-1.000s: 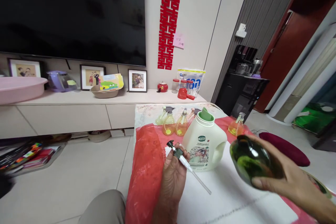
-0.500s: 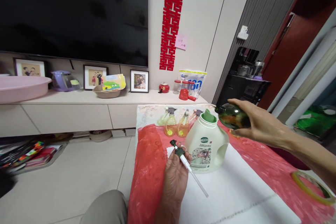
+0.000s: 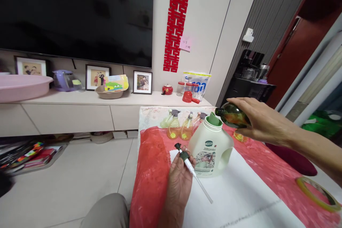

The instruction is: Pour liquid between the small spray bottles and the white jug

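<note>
My left hand (image 3: 179,174) is closed around the dark green collar of a pump dispenser (image 3: 190,167), whose white tube points down to the right. In my right hand (image 3: 263,117) is a dark green bottle (image 3: 234,114), tipped on its side with its neck toward the left. The bottle's mouth is just above and right of the green spout in the neck of a large pale detergent jug (image 3: 210,146). I cannot make out any liquid stream. The jug stands upright on a white sheet (image 3: 240,192), beyond my left hand.
Several spray bottles (image 3: 186,128) with yellowish liquid stand behind the jug. A roll of tape (image 3: 317,194) lies on the red table covering (image 3: 152,171) at the right. Past the table is a low cabinet (image 3: 66,117) with framed photos, jars and a pink basin (image 3: 24,87).
My right hand has shifted slightly up and left, bringing the bottle's mouth closer to the jug's spout. My left hand has stayed nearly still with the pump dispenser.
</note>
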Available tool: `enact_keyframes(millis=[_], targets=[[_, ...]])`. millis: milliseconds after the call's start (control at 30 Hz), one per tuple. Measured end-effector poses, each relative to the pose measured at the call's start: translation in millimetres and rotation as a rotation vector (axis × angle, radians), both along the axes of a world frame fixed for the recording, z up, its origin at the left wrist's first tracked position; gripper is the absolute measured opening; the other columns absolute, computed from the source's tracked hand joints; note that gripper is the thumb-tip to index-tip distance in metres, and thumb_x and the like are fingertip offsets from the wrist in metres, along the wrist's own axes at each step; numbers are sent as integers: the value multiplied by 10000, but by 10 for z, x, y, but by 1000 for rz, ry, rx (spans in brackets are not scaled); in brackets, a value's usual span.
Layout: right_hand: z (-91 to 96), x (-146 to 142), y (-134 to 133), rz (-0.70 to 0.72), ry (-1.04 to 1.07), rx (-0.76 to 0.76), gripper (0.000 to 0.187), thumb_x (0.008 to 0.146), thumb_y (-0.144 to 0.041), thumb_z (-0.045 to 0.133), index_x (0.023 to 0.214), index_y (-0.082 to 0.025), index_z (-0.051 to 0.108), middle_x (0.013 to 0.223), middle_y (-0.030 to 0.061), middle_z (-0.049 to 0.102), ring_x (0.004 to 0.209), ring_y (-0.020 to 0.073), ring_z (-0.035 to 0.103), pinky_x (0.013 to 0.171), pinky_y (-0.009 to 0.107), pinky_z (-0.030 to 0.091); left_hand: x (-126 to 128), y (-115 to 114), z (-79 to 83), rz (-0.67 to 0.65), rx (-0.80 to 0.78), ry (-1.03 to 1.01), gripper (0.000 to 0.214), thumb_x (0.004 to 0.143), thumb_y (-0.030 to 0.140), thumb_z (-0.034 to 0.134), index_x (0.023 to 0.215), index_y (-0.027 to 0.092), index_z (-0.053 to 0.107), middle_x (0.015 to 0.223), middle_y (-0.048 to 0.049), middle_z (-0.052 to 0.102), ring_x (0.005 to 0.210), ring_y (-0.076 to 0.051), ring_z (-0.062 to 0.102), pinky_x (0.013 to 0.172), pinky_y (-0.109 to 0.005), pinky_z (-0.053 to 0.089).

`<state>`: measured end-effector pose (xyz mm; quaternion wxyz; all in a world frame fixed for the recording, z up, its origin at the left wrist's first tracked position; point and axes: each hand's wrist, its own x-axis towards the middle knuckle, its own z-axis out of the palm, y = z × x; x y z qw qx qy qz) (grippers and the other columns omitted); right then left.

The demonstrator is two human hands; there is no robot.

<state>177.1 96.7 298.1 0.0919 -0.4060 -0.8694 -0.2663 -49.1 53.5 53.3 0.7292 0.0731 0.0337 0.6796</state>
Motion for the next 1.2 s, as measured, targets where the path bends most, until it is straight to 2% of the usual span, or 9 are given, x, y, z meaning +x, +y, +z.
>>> enact_keyframes(millis=[233, 633, 767, 967, 1200], targets=[[46, -5, 26, 16, -69, 63, 740, 794, -360, 607, 1470, -174, 372, 1370, 151, 522, 1150, 310, 563, 861, 420, 511, 3, -5, 11, -8, 15, -16, 259, 760, 220, 854, 1003, 189, 771, 966, -44, 749, 867, -155, 701, 887, -280, 576], [48, -12, 62, -8, -124, 91, 756, 776, -323, 594, 1483, -179, 370, 1396, 130, 500, 1163, 292, 531, 888, 428, 483, -4, -5, -10, -11, 7, 0, 183, 847, 158, 746, 1028, 187, 756, 994, -47, 727, 892, -152, 678, 919, -299, 555], [45, -12, 75, -12, -136, 107, 758, 763, -302, 576, 1482, -186, 363, 1400, 122, 499, 1173, 291, 527, 883, 423, 474, -4, -6, -11, -8, -18, -1, 206, 832, 154, 758, 1037, 181, 752, 998, -55, 724, 899, -167, 671, 954, -342, 541], [56, -37, 63, -12, -152, 112, 756, 752, -280, 564, 1476, -207, 362, 1422, 95, 490, 1186, 278, 520, 872, 404, 450, -2, -7, -12, -9, -6, -17, 195, 824, 158, 773, 1017, 175, 758, 994, -54, 733, 892, -158, 678, 954, -334, 545], [67, -47, 64, -3, -162, 150, 746, 752, -279, 558, 1471, -207, 373, 1411, 105, 503, 1162, 275, 527, 850, 390, 421, 7, 0, -32, -8, -1, -15, 208, 825, 155, 768, 1027, 202, 756, 1004, -48, 739, 886, -158, 684, 933, -325, 557]])
